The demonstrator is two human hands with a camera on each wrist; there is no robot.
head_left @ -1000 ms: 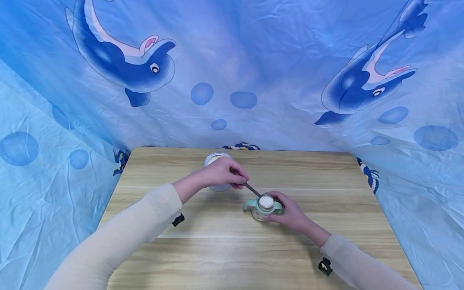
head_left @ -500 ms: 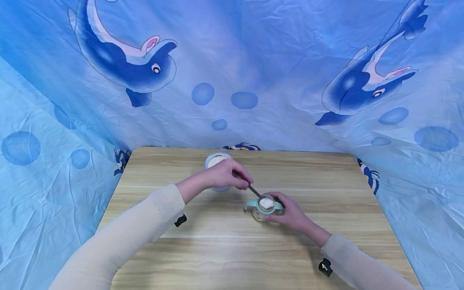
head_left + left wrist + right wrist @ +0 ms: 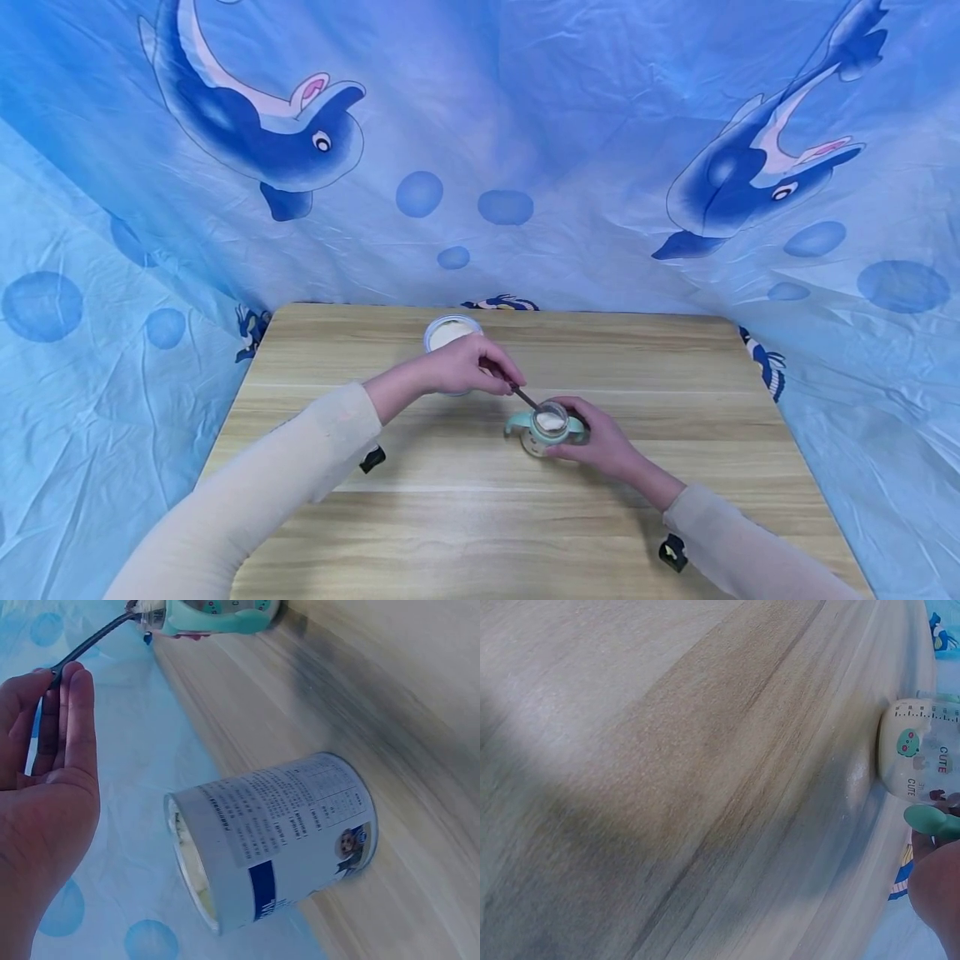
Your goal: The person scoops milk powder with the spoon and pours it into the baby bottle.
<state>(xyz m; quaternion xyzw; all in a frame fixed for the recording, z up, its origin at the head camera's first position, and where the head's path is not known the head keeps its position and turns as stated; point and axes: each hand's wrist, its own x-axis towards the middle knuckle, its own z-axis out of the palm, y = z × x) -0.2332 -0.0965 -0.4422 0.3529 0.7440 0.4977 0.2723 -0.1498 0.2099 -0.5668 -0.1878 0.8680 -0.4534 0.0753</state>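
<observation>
Utensil (image 3: 527,398): pinched by left fingers (image 3: 81,720) | bottle (image 3: 922,754): within right fingers (image 3: 576,403)

Bottle (image 3: 922,754): "CUTE" twice. Can (image 3: 277,840): fine print too blurred.

a pale bottle (image 3: 535,445) with mint-green handles (image 3: 516,422) and printed "cute" lettering (image 3: 943,760) is standing upright on the wooden table (image 3: 450,542); white powder (image 3: 550,422) is showing inside its open mouth. a thin dark spoon (image 3: 528,399) is slanting down, its lower end meeting that mouth.
</observation>
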